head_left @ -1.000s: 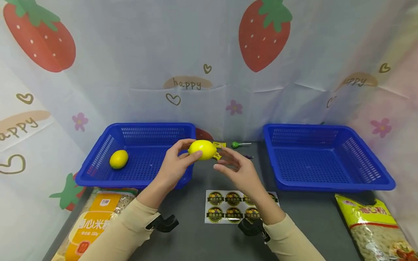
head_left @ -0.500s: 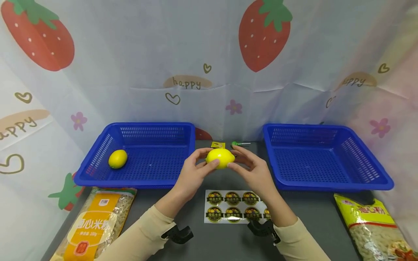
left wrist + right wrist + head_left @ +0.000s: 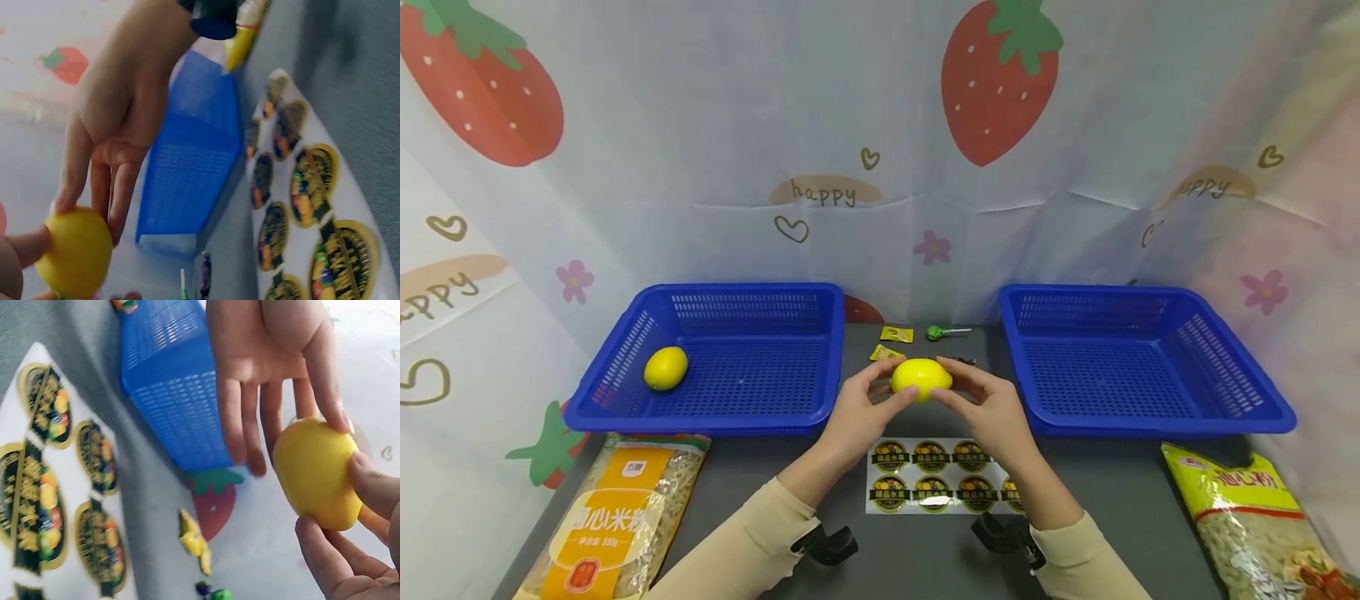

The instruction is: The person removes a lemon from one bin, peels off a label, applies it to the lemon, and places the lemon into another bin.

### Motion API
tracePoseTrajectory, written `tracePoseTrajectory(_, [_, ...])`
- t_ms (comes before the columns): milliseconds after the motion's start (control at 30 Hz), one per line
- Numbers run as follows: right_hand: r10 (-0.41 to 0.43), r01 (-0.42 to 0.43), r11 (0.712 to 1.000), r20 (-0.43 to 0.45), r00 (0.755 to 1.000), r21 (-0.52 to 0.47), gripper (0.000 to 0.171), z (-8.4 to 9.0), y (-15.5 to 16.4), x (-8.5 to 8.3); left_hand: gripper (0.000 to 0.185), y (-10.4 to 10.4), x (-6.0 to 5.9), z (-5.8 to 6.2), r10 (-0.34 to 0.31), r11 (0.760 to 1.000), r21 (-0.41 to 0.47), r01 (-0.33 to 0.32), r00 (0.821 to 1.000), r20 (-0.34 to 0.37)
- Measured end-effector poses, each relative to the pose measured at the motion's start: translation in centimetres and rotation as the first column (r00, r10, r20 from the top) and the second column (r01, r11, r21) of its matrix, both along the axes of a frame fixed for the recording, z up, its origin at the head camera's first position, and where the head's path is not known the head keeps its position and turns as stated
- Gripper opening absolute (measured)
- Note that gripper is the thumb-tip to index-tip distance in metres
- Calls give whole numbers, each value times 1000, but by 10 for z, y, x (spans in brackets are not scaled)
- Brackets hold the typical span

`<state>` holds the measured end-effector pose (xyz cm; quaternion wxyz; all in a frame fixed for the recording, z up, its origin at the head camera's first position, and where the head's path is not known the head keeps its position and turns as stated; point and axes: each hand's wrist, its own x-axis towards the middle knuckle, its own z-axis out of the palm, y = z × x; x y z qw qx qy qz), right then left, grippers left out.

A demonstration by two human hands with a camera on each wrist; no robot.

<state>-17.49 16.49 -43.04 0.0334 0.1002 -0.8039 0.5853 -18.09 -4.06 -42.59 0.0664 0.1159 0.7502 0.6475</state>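
Observation:
A yellow lemon (image 3: 921, 377) is held up above the dark table, between both hands. My left hand (image 3: 859, 418) pinches its left end with thumb and fingers. At the opposite end, my right hand (image 3: 994, 414) has its thumb in front and fingers behind. The right wrist view shows the fingertips of both hands against the lemon (image 3: 317, 474). Below the hands lies a white sheet of round black-and-gold stickers (image 3: 917, 477), partly covered by the right forearm. Another lemon (image 3: 666, 368) lies in the left blue basket (image 3: 700, 422).
A second blue basket (image 3: 1157, 423) stands at the right. Two small yellow packets (image 3: 897, 334), a green lollipop (image 3: 934, 332) and a dark-wrapped item lie between the baskets. Food bags flank the table: an orange-labelled one (image 3: 617, 517) left, a yellow-green one (image 3: 1247, 517) right. A printed curtain (image 3: 737, 125) hangs behind.
The left hand has carried the lemon right and lower, away from the left basket. The right hand, earlier apart from the lemon, has closed its thumb and fingers on it.

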Motion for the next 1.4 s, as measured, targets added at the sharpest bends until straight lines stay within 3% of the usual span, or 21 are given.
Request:
tracePoseTrajectory(100, [-15,14,1000,39,999,16,53,-7,2,0,57,4,3,-7,38,989,-145,-42,999,-30])
tracePoseTrajectory(200, [-24,23,1000,87,996,18,53,-16,3,-1,59,7,2,-15,43,980,-194,-48,999,-30])
tracePoseTrajectory(433, [-16,20,1000,221,975,-18,54,-39,6,-10,57,9,-8,-37,79,984,-162,-69,995,57])
tracePoseTrajectory(633, [-36,37,999,259,965,0,55,-52,5,-16,56,9,-18,-56,61,991,-124,-50,994,91])
tracePoseTrajectory(767, [-38,33,999,266,963,21,52,-58,5,-22,54,9,-24,-61,62,992,-118,-49,992,109])
tracePoseTrajectory(1000, [-63,39,994,255,965,98,53,-64,6,-29,52,13,-30,-66,76,972,-227,-59,995,64])
tracePoseTrajectory(1233, [-27,18,999,290,957,33,53,-64,6,-31,52,16,-33,-69,75,967,-249,-52,994,83])
tracePoseTrajectory(1400, [-33,17,998,280,960,59,52,-64,7,-31,53,17,-34,-69,67,966,-253,-47,995,72])
